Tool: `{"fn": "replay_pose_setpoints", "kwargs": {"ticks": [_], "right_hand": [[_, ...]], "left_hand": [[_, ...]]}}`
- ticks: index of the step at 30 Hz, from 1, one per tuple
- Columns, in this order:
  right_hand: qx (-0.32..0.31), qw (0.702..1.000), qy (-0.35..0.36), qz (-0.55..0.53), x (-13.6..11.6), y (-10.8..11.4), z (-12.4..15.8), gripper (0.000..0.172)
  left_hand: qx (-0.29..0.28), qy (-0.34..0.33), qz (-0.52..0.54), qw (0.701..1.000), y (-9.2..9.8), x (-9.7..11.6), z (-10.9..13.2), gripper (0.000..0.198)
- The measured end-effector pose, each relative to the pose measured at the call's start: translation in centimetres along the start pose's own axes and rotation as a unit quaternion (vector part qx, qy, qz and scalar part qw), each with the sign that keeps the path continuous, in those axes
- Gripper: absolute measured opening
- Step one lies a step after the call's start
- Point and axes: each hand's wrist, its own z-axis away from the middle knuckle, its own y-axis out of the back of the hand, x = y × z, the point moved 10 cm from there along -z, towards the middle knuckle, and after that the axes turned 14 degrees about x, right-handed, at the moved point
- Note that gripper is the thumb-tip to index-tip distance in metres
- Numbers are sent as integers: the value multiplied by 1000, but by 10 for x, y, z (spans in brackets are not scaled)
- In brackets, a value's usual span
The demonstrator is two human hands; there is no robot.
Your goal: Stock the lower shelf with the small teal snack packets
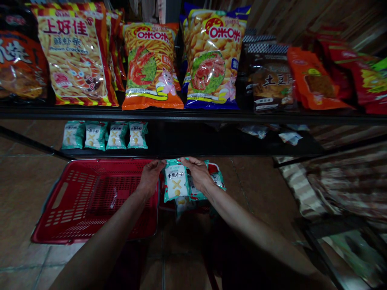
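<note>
Between my two hands hangs a small teal-and-white snack bag (175,183), front side up, pinched by its top corners. My left hand (151,177) grips the left corner, and my right hand (198,173) grips the right one. Beneath and behind my right hand, more teal snack bags (217,179) lie in a second red basket (167,206), mostly hidden by my hands and the held bag. To the left stands a red shopping basket (60,213) with a small clear wrapper in it. Several matching teal bags (116,136) stand in a row on the lower shelf (193,141).
Large chip bags (152,66) line the upper shelf (151,114), with brown, orange and red packs toward the right. Small silvery packets (290,138) lie on the lower shelf's right side. Striped cloth (341,181) and a dark-framed object (347,245) sit at right.
</note>
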Motion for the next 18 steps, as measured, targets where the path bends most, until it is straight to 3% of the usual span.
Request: {"fn": "replay_pose_setpoints", "kwargs": {"ticks": [9,18], "right_hand": [[41,999,-20,1,6,6,-5,29],[126,991,-47,-21,5,27,-20,27]], "left_hand": [[13,44,31,998,0,-3,1,28],[-64,52,3,997,-13,-4,11,32]]}}
